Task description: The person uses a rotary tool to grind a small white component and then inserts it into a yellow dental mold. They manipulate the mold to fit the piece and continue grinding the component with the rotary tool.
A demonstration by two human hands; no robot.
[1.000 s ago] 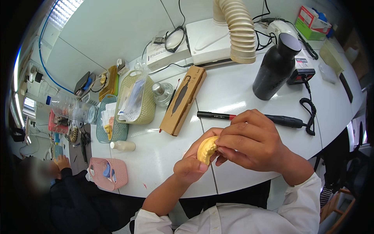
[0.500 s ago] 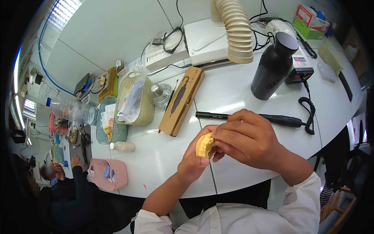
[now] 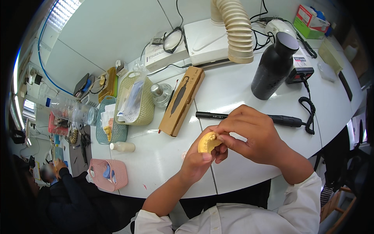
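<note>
A yellow dental cast [image 3: 204,146], curved like a horseshoe with a row of teeth on it, is held above the front of the white table. My left hand [image 3: 194,163] grips it from the left, thumb across its near end. With bent fingers, my right hand [image 3: 255,136] pinches at the cast's far right end, thumb and forefinger against the teeth. Whether a small piece sits between those fingertips is hidden. Just beyond my hands lie a black pen [image 3: 212,115] and a black handpiece [image 3: 286,120] with a coiled cord.
A brown cardboard box [image 3: 181,102], a green basket [image 3: 146,111], a blue basket [image 3: 119,132], a pink basket [image 3: 121,175] and a small white bottle [image 3: 123,146] stand leftward. A black flask [image 3: 269,72] and a ribbed hose [image 3: 239,35] are beyond. Another person [image 3: 70,195] sits at left.
The cast has turned in my left hand, showing more of its tooth row. My right hand's fingers have shifted slightly right. The other person's hand has left the table and risen.
</note>
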